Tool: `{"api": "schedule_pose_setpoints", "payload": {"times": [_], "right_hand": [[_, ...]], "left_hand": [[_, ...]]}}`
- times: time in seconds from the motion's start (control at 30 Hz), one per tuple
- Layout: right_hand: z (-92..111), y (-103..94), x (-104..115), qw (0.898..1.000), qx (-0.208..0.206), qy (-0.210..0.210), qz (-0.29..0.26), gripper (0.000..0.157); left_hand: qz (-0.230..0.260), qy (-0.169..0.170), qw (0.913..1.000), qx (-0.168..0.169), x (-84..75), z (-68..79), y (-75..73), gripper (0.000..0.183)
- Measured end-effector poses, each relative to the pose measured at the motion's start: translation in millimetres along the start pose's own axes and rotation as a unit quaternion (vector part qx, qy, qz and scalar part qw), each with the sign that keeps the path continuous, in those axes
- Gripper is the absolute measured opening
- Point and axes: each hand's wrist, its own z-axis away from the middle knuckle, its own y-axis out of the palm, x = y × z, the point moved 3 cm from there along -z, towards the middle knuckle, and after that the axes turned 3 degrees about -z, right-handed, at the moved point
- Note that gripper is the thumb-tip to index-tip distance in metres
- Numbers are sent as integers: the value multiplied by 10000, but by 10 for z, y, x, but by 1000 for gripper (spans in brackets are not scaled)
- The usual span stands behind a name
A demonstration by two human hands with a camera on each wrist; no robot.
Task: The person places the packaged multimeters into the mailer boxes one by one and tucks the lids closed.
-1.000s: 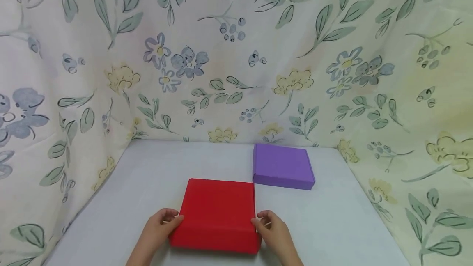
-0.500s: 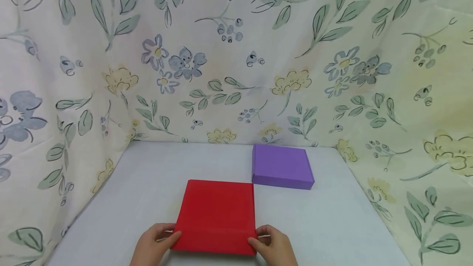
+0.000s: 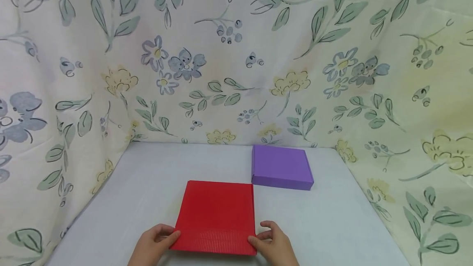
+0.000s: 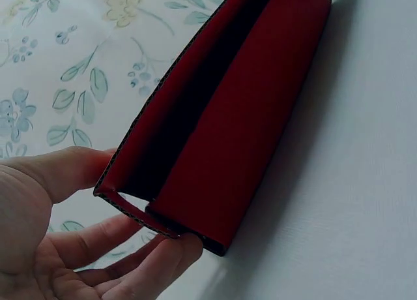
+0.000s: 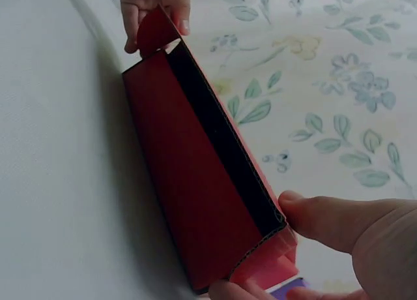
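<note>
A flat red cardboard box (image 3: pixel 218 208) lies near the front of the table, its lid partly raised at the near edge. My left hand (image 3: pixel 153 243) pinches the lid's near left corner, thumb on top. At the near right corner my right hand (image 3: pixel 275 243) does the same, with the index finger lifted off. From the left wrist, a dark gap shows between the lid and the box's front wall (image 4: pixel 241 124); fingers (image 4: pixel 176 254) touch the side tab. In the right wrist view the thumb (image 5: pixel 306 212) presses the lid's corner, and the inside is dark.
A closed purple box (image 3: pixel 282 167) sits farther back to the right, near the red box's far right corner. The white table (image 3: pixel 332 216) ends at a floral curtain (image 3: pixel 221 93) behind and along both sides.
The red lid's front flap, folded down over the front a second ago, has swung up and outward. Both hands moved nearer the front with its corners; the right index finger has since lifted.
</note>
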Motion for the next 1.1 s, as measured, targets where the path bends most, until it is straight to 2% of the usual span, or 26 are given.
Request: {"api": "schedule_pose_setpoints", "payload": {"times": [0.13,0.37,0.6,0.9,1.1], "right_hand": [[-34,-13,-9,9997,17,223,-21,83],[-49,-9,-22,9979,224,430,-420,84],[-41,0,-28,9954,403,522,-696,82],[-31,14,-50,9958,290,616,-610,82],[-37,40,-99,9958,391,605,-562,82]], "left_hand": [[22,-118,9999,70,6,-4,-20,70],[229,-152,9995,120,51,-18,-19,74],[265,-94,9996,102,72,-31,-11,64],[357,-100,9992,177,75,-47,3,59],[505,-106,9983,283,85,-47,12,53]]}}
